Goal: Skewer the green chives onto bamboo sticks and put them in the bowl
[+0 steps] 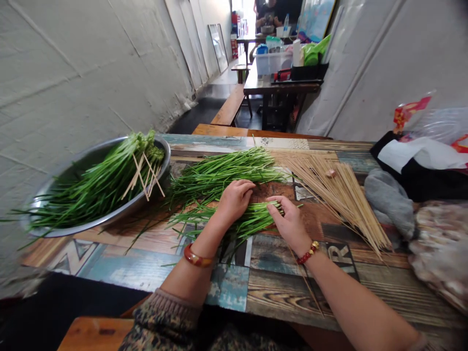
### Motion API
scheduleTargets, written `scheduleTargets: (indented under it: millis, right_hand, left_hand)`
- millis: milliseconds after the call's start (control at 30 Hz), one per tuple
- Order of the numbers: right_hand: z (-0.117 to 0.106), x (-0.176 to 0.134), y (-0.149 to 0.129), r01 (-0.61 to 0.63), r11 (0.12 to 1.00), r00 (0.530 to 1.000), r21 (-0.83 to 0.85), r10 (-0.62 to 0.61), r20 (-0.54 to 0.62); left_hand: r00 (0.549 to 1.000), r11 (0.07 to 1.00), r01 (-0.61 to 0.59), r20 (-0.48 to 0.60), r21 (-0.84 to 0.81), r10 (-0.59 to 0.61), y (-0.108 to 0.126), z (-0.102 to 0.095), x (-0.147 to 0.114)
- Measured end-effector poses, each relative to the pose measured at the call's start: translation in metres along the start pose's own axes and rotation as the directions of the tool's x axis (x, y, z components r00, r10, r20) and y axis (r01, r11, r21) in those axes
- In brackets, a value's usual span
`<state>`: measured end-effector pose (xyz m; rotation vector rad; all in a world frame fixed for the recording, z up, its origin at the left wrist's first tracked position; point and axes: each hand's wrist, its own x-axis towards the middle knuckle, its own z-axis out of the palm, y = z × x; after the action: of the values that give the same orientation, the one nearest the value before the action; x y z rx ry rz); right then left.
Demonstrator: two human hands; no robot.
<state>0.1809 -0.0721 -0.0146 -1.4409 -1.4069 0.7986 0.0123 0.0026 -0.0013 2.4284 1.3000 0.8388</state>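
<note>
A small bunch of garlic chives (256, 218) lies across the table in front of me. My left hand (236, 199) is closed over its leafy part, with curled fingers. At the pale stem ends, my right hand (287, 217) pinches the bunch between thumb and fingers. Below my right wrist a thin bamboo skewer (309, 287) slants towards the table's front edge; whether the hand holds it is hidden. Just beyond both hands spreads a larger pile of chives (226, 170). To the right lie many loose bamboo skewers (340, 200).
At the left, a metal basin (166, 161) holds chives, with several skewered bundles on top. On the right are a grey plastic bag (389, 200), a bag of pale bulbs (442, 243) and a black bag (420, 183). Farther back stand a bench (230, 105) and another table (263, 87).
</note>
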Motion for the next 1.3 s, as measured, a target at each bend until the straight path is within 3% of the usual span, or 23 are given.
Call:
scheduleTargets:
  millis: [200,433,567,767,900,1100,1300]
  right_hand:
    - [0.002,0.001,-0.004,0.015,1.000,0.999,0.020,-0.014,-0.031]
    - [0.000,0.001,-0.003,0.035,0.999,0.999,0.026,-0.034,-0.029]
    - [-0.001,0.002,-0.004,0.056,0.998,0.998,0.026,-0.056,-0.022]
    - [-0.002,0.002,-0.005,0.066,0.997,0.997,0.029,-0.065,-0.039]
    - [-0.002,0.003,-0.005,0.071,0.997,0.997,0.016,-0.070,-0.038]
    - [0.000,0.003,-0.002,0.082,0.996,0.996,0.026,-0.081,-0.044]
    - [0.000,0.002,0.001,0.095,0.995,0.995,0.007,-0.095,-0.032]
  left_hand:
    - [0.999,0.999,0.024,0.026,0.043,-0.025,0.002,-0.003,0.006]
    - [0.986,0.957,0.034,0.146,0.287,-0.079,0.014,0.001,0.035]
    - [0.978,0.913,0.067,0.154,0.402,-0.139,0.017,0.012,0.046]
    - [0.980,0.902,0.075,0.135,0.425,-0.145,0.021,0.027,0.055]
    - [0.981,0.909,0.069,0.138,0.411,-0.137,0.025,0.021,0.056]
    - [0.992,0.981,0.076,0.083,0.177,-0.092,0.017,-0.012,0.040]
    - [0.973,0.958,0.214,-0.039,-0.191,-0.226,0.010,-0.051,0.023]
